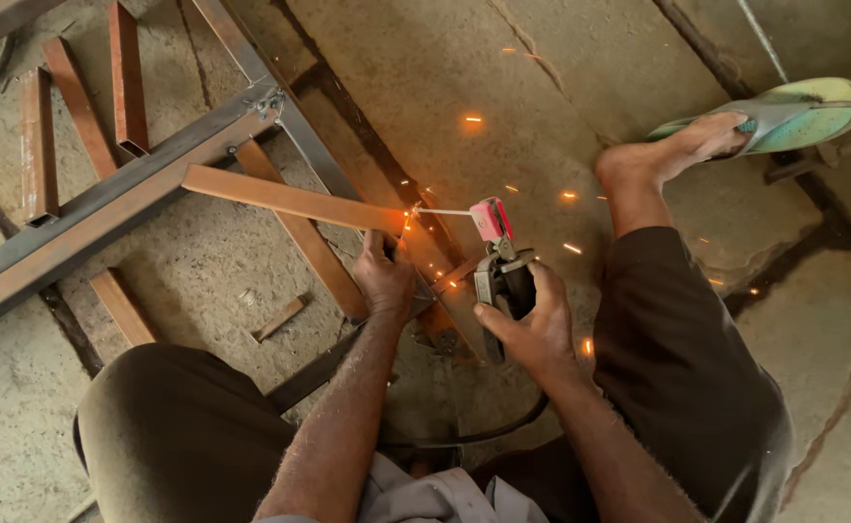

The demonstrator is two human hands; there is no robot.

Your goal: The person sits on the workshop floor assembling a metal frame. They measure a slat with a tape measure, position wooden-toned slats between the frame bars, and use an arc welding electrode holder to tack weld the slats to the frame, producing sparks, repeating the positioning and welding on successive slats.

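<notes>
A cracked concrete floor (503, 87) fills the frame, and everything is laid flat on it, apparently so that the pieces stay level while they are joined. A long grey steel frame (106, 208) runs from the lower left up toward the top centre, with a second grey bar crossing it near a clamp-like fitting. Loose rusty tube offcuts (127, 77) are seen at the upper left, set aside from the joint. A brown square tube (290, 200) is laid across the middle of the frame, its right end meeting another brown bar (314, 247) that slants down beneath it. The left hand (385, 279) is pressed down and closed over that meeting point, seemingly to keep the tube from shifting. The right hand (532, 324) is clenched round a dark electrode holder (503, 281) with a red-pink jaw, held just right of centre; a thin rod (443, 211) is pointed leftward from it so that its tip touches the tube end, where a bright spot glows and sparks (472, 121) are scattered over the floor. A black cable (488, 434) is trailed from the holder toward the bottom centre, behind the arms. A bare foot in a green sandal (793, 114) is braced at the upper right. No packages, labels or signs can be seen.
</notes>
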